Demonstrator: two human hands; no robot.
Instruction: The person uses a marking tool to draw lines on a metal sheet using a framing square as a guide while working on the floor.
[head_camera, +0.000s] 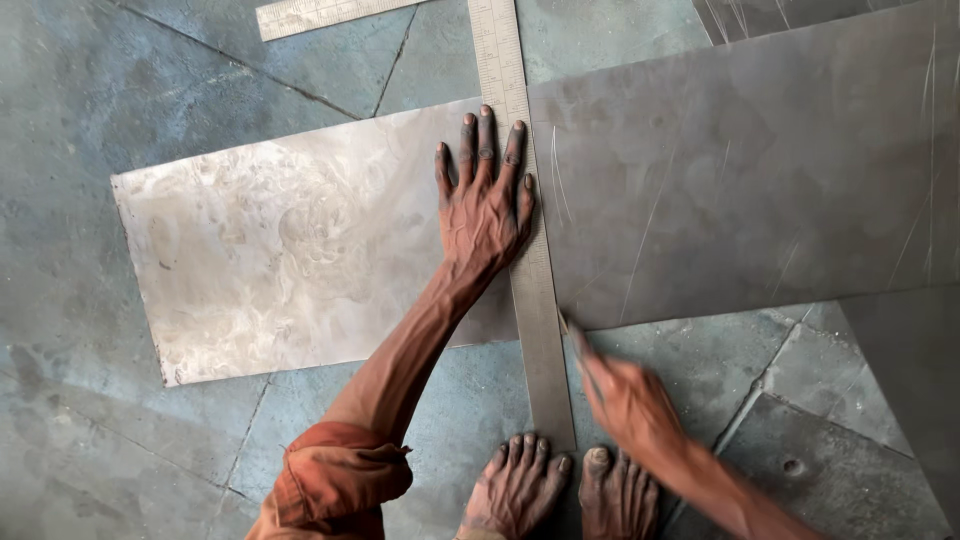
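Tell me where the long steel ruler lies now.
In the head view, the steel ruler lies across the metal sheet, under the left hand.

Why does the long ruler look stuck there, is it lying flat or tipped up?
Lying flat. The steel ruler rests along the metal sheet, with the left hand spread and pressing beside it.

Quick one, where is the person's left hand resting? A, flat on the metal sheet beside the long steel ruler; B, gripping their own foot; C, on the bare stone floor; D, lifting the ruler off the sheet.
A: the left hand lies palm down, fingers spread, on the metal sheet, right against the steel ruler.
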